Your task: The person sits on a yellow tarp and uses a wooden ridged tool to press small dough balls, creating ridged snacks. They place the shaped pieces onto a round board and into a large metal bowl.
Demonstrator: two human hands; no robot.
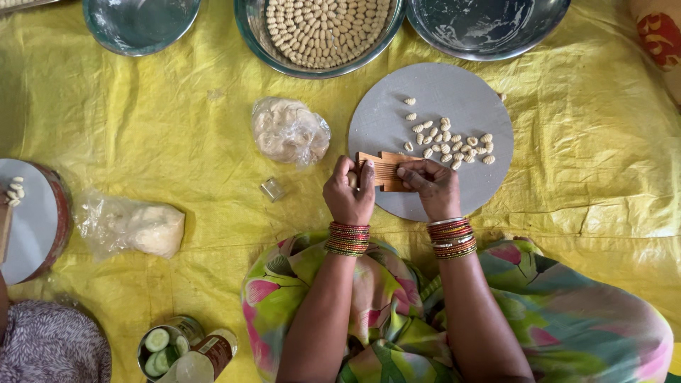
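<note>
Pinching small dough bit with your left hand at left end of ribbed wooden board. Your right hand grips board, fingers closed over top, on near edge of round grey slab. Shaped dough pieces lie scattered just beyond.

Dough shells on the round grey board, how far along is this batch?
Done: a steel bowl lined with ridged shells, plus a loose pile of shells on the round grey board. In hand: the left hand pinches a small dough piece against the ridged wooden comb, steadied by the right hand. Left: two plastic-wrapped dough lumps.
</note>
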